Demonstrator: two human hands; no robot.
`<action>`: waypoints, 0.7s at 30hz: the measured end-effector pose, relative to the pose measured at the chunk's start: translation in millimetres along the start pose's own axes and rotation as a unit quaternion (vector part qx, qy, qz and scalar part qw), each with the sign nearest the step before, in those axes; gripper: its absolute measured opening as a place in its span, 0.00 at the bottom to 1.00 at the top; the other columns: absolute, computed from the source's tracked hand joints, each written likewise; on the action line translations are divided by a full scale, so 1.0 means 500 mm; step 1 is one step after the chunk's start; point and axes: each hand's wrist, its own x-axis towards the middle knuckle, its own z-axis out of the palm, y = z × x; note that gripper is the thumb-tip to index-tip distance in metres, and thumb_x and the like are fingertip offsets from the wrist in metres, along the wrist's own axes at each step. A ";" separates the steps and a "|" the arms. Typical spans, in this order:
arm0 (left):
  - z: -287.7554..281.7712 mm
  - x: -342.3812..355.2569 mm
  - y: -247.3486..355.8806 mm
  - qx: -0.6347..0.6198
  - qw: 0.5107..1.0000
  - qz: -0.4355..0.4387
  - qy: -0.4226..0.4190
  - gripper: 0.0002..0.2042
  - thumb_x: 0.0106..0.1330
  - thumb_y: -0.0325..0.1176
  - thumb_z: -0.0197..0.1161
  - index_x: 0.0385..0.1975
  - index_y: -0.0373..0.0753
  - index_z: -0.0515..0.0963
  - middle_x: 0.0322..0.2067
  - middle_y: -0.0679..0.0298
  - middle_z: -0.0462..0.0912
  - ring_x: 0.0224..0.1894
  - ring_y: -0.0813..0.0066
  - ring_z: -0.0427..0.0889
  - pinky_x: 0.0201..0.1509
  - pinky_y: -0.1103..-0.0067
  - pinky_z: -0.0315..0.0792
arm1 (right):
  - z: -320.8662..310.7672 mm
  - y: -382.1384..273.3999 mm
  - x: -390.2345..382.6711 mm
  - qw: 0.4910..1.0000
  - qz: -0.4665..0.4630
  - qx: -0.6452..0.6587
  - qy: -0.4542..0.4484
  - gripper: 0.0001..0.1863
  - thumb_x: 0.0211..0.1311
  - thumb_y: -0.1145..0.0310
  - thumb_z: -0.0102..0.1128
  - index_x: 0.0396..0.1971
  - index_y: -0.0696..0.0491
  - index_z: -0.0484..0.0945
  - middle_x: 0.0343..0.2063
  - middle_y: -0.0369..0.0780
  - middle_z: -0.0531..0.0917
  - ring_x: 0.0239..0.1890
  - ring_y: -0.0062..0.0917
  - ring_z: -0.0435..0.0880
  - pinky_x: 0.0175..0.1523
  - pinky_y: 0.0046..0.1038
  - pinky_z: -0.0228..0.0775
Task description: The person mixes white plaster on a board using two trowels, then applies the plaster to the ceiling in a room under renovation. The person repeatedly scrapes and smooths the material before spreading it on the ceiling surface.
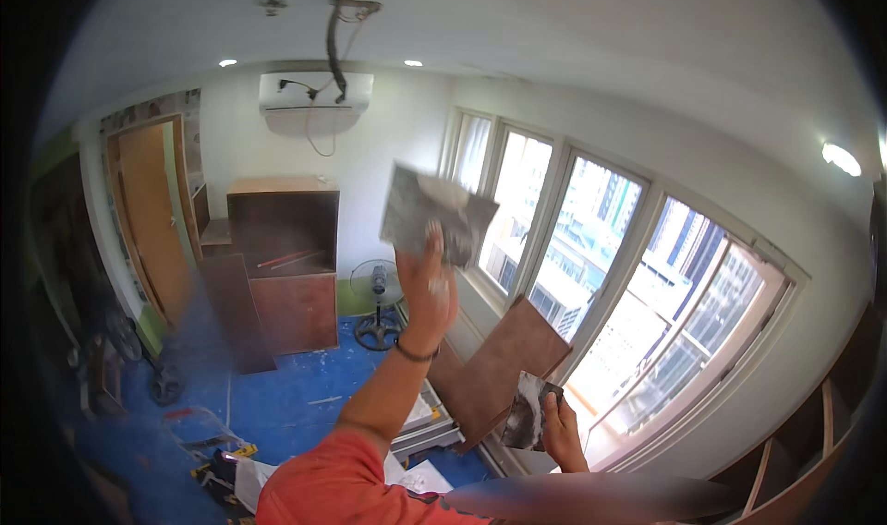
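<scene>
My left hand (430, 289) is raised toward the ceiling, its fingers closed on a grey rectangular spreader plate (407, 206). A pale smear, like putty, marks the plate's upper part. My left arm wears a red sleeve and a dark wristband. Lower down on the right, my right hand (562, 433) grips a smaller dark plate (524, 419) by its edge, thumb on its face. White and grey paste coats that plate. The two plates are apart. The white ceiling (573, 26) spreads above both hands.
Cables (334, 54) hang from a ceiling opening near a wall air conditioner (316, 93). A brown cabinet (296, 313) and a fan (377, 303) stand at the back. A brown panel (513, 363) leans by the windows. Tools (222, 470) lie on blue floor covering (286, 400).
</scene>
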 end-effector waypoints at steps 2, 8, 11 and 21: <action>0.079 0.108 0.031 0.031 0.990 0.135 -0.034 0.17 0.74 0.24 0.59 0.61 0.39 0.71 0.59 0.61 0.79 0.61 0.74 0.79 0.65 0.75 0.73 | 0.004 -0.014 0.006 0.999 -0.023 0.030 -0.004 0.23 0.82 0.54 0.41 0.46 0.61 0.76 0.31 0.45 0.83 0.35 0.29 0.79 0.43 0.35 0.71; 0.270 0.348 0.102 0.048 0.958 0.279 -0.052 0.14 0.77 0.30 0.56 0.59 0.35 0.70 0.53 0.62 0.78 0.52 0.74 0.76 0.60 0.73 0.69 | -0.012 -0.044 0.000 0.992 -0.025 0.120 -0.024 0.23 0.83 0.55 0.42 0.51 0.60 0.76 0.37 0.36 0.81 0.39 0.20 0.75 0.48 0.27 0.70; 0.333 0.448 0.071 0.061 0.963 0.263 0.025 0.15 0.77 0.30 0.52 0.60 0.32 0.68 0.55 0.57 0.76 0.53 0.68 0.76 0.61 0.72 0.68 | -0.019 -0.040 -0.002 0.986 -0.029 0.162 -0.015 0.23 0.83 0.55 0.41 0.54 0.61 0.76 0.42 0.37 0.81 0.44 0.20 0.76 0.51 0.26 0.70; 0.554 0.633 0.034 0.533 0.758 0.277 0.251 0.32 0.76 0.34 0.51 0.73 0.24 0.49 0.52 0.46 0.70 0.48 0.59 0.82 0.48 0.73 0.82 | -0.021 -0.083 -0.035 0.982 0.005 0.188 -0.010 0.23 0.84 0.55 0.41 0.56 0.60 0.75 0.42 0.36 0.82 0.42 0.19 0.78 0.50 0.25 0.71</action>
